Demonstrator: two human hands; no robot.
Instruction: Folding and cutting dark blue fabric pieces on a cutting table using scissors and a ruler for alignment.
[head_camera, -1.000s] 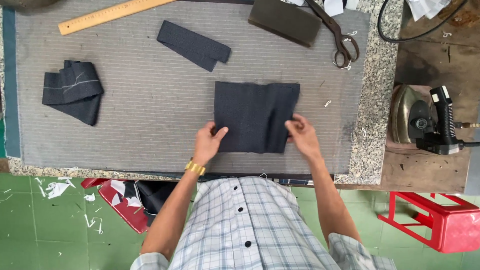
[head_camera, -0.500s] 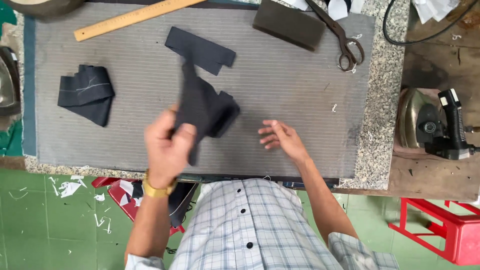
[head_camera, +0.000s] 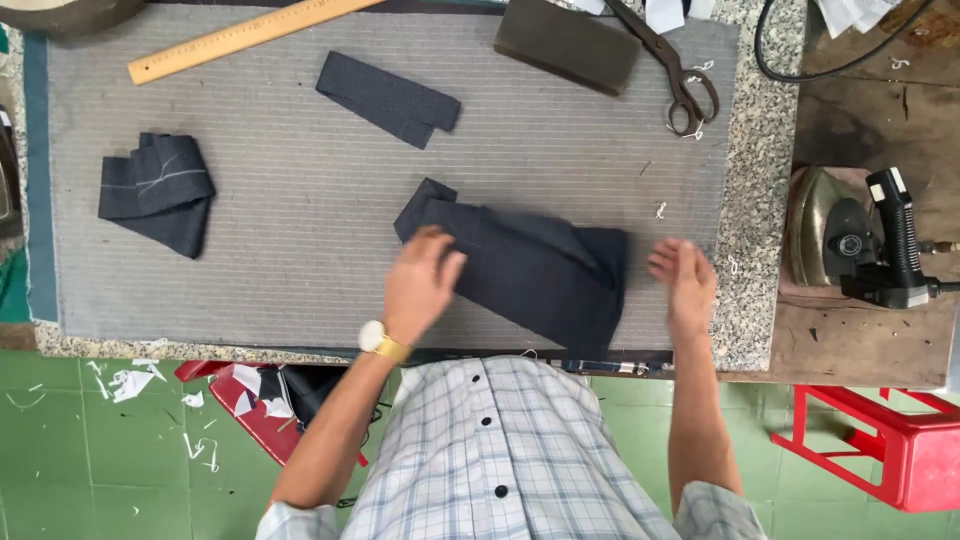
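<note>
A dark navy fabric piece (head_camera: 540, 270) lies flat and slightly skewed on the grey striped mat (head_camera: 300, 240) near the table's front edge. My left hand (head_camera: 420, 285), with a gold watch at the wrist, rests on the cloth's left part, fingers spread. My right hand (head_camera: 685, 285) hovers just right of the cloth's right edge, fingers apart and blurred, holding nothing.
A folded dark fabric bundle (head_camera: 155, 190) lies at the left, a dark strip (head_camera: 388, 98) at the back. A wooden ruler (head_camera: 240, 38), dark block (head_camera: 568, 45) and scissors (head_camera: 675, 65) line the far edge. An iron (head_camera: 860, 240) sits at right, a red stool (head_camera: 900, 440) below.
The cloth, lifted and bunched in my left hand half a second ago, now lies spread flat on the mat. My right hand moved right, off the fabric.
</note>
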